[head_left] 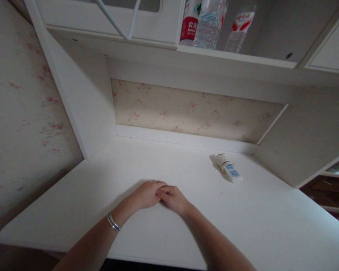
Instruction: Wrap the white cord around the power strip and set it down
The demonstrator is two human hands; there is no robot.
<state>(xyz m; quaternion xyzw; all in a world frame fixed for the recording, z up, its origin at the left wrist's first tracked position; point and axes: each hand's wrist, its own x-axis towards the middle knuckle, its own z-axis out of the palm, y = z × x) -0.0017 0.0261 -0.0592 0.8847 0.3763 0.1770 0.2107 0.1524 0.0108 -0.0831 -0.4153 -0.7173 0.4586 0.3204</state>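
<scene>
My left hand [149, 193] and my right hand [175, 199] are clasped together, resting on the white desk top [96, 188]. The fingers of both are closed, and no object shows in them. My right thumb and curled fingers meet the fingers of my left hand, part of which is hidden. A silver bracelet [113, 222] circles my left wrist. Beyond my right hand, apart from it, lies a white power strip [232, 172] with blue socket faces, its cord [223, 161] wound around one end.
Overhead, a shelf [237, 58] holds several plastic bottles [207, 24], one leaning [240, 28]. A pale loop-shaped bar [127, 34] hangs down at the upper left. White side panels [87, 101] flank the desk, and flowered wallpaper [186, 109] shows behind it.
</scene>
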